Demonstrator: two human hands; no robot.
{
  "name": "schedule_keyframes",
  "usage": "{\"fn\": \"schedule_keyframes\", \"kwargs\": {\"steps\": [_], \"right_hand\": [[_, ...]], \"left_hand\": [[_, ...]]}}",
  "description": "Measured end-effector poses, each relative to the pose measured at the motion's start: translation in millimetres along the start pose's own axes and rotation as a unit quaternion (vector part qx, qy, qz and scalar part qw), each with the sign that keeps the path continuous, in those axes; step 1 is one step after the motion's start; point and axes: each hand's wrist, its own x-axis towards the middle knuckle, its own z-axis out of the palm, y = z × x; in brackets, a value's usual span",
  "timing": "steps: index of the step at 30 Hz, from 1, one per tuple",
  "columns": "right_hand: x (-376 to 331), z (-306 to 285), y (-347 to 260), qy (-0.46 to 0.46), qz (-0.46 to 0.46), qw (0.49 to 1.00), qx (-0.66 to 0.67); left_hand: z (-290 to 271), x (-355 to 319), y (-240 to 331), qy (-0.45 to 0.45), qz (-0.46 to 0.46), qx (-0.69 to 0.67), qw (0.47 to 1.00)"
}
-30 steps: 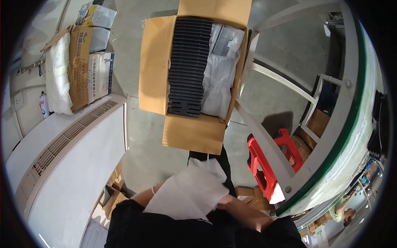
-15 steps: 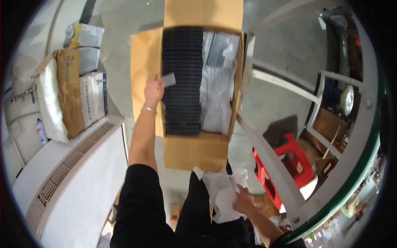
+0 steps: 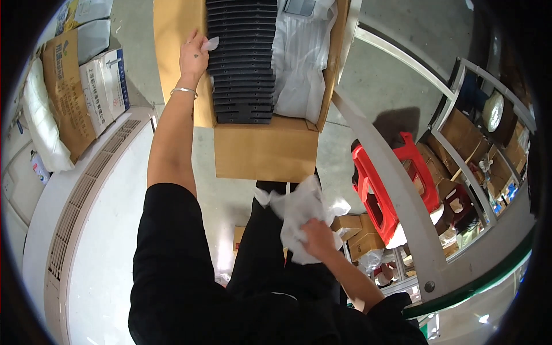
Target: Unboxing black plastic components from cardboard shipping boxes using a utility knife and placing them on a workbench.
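Note:
An open cardboard box (image 3: 264, 148) holds a tight row of black slotted panels (image 3: 241, 63) on its left side. White wrapping sheets (image 3: 302, 75) fill the right side, with a grey flat piece (image 3: 299, 7) on top at the far end. My left hand (image 3: 194, 54), by the box's left wall, pinches a small pale flat piece (image 3: 211, 43) at the edge of the panel row. Lower down, in front of my legs, my right hand (image 3: 318, 237) is closed on a crumpled white wrapping sheet (image 3: 299, 210). Its fingers are partly hidden in the folds.
A metal frame (image 3: 397, 184) rises to the right of the box. Beyond it stand a red plastic stool (image 3: 376, 190) and cardboard cartons (image 3: 365, 236). On the left are a white vented unit (image 3: 109, 241), leaning cartons (image 3: 69, 92) and a spray can (image 3: 39, 167).
The view has shifted, so the box sits higher in the picture. My left hand's piece now sits nearer the row's left edge. My right hand still grips the wrapping sheet, which has changed shape.

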Motion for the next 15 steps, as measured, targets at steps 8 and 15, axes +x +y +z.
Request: {"fn": "schedule_keyframes", "kwargs": {"steps": [8, 15], "right_hand": [[-11, -74, 20, 0.184, 0.091, 0.953, 0.222], [-32, -54, -4, 0.187, 0.006, 0.958, 0.218]], "left_hand": [[-23, -91, 21, 0.007, -0.278, -0.349, 0.895], [-46, -58, 51, 0.158, -0.28, -0.403, 0.857]]}}
